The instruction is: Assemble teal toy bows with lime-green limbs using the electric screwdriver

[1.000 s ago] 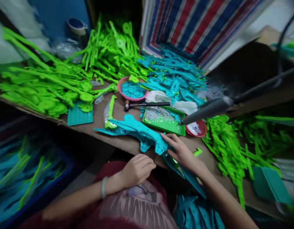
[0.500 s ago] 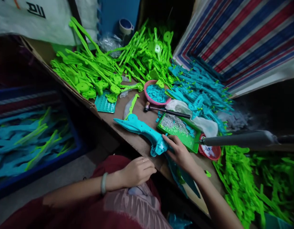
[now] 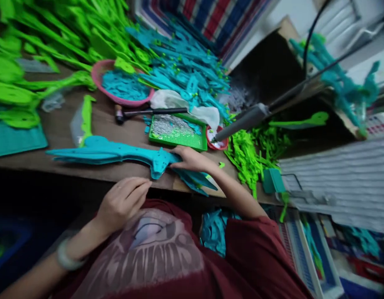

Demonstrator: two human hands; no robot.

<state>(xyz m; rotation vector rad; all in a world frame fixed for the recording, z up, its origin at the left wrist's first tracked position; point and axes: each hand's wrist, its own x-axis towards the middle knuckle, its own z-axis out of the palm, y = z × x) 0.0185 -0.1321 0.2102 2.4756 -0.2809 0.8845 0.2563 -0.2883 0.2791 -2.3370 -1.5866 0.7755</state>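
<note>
A long turquoise plastic piece, shaped like a toy bow with pointed wings, lies along the front edge of the brown work surface. My right hand grips its narrow part just right of the middle, thumb and fingers on either side. Below the piece, close to its lower knob, my left hand is held with the fingers curled and pressed together; whether anything small is in them is hidden. Behind my right hand sits a green tray of small silvery bits. A hammer with a black handle rests behind the piece.
A pink basket holds small turquoise parts. Lime-green and turquoise pieces are heaped at the back. A grey rod-shaped tool slants down over a small red basket. More lime parts lie at right.
The view has swung to the right and closer to the surface. My right hand stays on the turquoise piece; my left hand remains below it with its fingers closed.
</note>
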